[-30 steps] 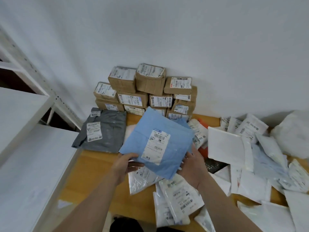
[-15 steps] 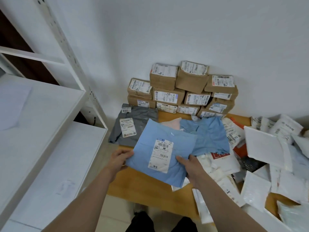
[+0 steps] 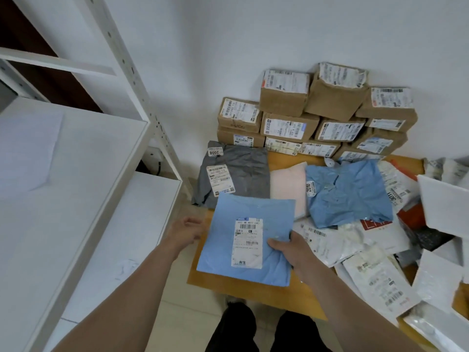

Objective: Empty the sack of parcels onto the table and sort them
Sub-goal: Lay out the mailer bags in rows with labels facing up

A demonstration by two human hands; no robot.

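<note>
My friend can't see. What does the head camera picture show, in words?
A person's right hand grips a flat light-blue plastic parcel with a white label over a wooden table, the left hand empty beside it. Behind lie a grey plastic parcel bag and stacked brown cardboard boxes; white metal shelves stand left.

Both forearms bare, extended forward. Right hand pinches the blue parcel at its edge, thumb on top. Left hand blurred, fingers loosely curled, holding nothing.
</note>
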